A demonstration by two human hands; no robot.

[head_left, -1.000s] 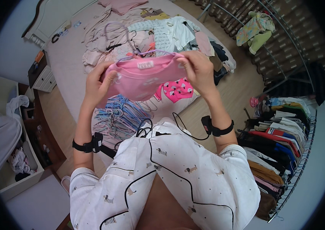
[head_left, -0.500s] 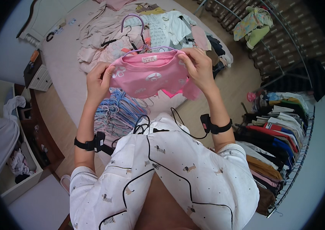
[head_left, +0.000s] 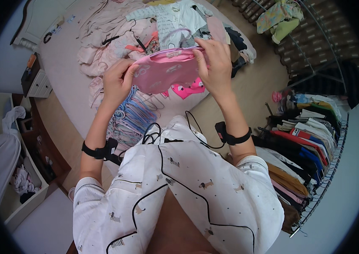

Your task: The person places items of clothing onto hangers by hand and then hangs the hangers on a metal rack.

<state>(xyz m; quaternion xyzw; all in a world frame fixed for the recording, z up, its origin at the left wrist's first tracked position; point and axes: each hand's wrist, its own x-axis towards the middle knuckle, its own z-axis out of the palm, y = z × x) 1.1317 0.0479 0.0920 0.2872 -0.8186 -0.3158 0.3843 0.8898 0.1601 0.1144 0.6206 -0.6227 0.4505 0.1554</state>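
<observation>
A pink top (head_left: 162, 76) with white prints is held up before me, its neckline facing me, on a light purple hanger (head_left: 182, 31) whose hook points away. My left hand (head_left: 119, 80) pinches the shoulder on the left between thumb and fingers. At the other shoulder is my right hand (head_left: 216, 67), its thumb in front and its index finger lifted apart, the top loosely between them. The hanger's arms are mostly hidden inside the top. Beneath it on the bed lie a bright pink printed garment (head_left: 184, 90) and a heap of blue, pink and grey hangers (head_left: 133, 112).
The bed (head_left: 67, 80) carries piled clothes (head_left: 179, 19) and a black-and-metal hanger (head_left: 133, 36). Packed clothes hang on a rack (head_left: 304, 139) at the right. A nightstand (head_left: 39, 86) and an open drawer (head_left: 24, 186) stand at the left. Black cables (head_left: 188, 116) run near my arms.
The top has tilted, its neckline now narrower and its hook pointing farther away. My right hand has moved up slightly and its index finger has lifted from the thumb.
</observation>
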